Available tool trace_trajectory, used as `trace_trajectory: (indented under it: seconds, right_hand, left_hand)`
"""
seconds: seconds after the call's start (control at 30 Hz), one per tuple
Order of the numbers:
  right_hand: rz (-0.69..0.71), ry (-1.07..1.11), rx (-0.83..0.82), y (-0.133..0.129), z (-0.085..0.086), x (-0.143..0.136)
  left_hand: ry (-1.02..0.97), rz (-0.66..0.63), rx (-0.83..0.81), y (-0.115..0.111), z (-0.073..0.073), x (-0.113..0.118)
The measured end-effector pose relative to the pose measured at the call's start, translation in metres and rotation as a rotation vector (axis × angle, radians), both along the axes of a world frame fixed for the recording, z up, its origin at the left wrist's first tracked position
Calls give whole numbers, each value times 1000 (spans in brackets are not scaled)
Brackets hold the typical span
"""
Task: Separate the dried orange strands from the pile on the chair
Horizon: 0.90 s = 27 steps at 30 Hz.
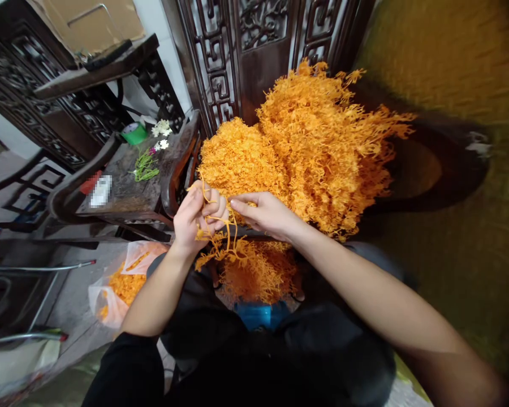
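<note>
My left hand (199, 217) is closed round a few thin orange strands (229, 226), which hang below its fingers. Close beside it on the right, my right hand (263, 213) has its thumb and fingers drawn together at the strands; whether anything is between its fingertips is too small to tell. Behind both hands rises a big heap of orange branching strands (322, 147), with a denser mound (241, 158) at its left. A further orange bunch (258, 271) lies below the hands, between my knees, above a blue container (261, 315).
A dark wooden surface (127, 189) at left bears green tape (134, 133), white flowers (162, 128) and green stems (146, 165). A plastic bag (115, 311) with orange pieces stands on the floor at left. Carved dark wood panels (265, 73) stand behind.
</note>
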State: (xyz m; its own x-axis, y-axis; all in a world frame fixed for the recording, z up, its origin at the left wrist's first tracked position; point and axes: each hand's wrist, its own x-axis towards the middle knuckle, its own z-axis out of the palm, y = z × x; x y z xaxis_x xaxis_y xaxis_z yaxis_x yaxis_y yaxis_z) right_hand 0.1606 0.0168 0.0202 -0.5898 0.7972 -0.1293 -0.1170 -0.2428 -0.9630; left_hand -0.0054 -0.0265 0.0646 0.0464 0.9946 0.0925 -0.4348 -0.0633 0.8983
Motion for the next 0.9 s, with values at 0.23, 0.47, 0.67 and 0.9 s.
trace_trajectory:
  seconds: [0.23, 0.47, 0.67, 0.9]
  right_hand:
    - [165, 130, -260, 0, -1, -2]
    - [-54, 185, -80, 1, 7, 9]
    - [-60, 3, 83, 5, 2, 7]
    - [-270, -630, 526, 26, -19, 19]
  left_hand:
    - [63, -131, 26, 0, -4, -5]
    - [286, -277, 103, 3, -11, -24]
    - [336, -252, 16, 19, -17, -16]
    - [993, -487, -363, 34, -89, -37]
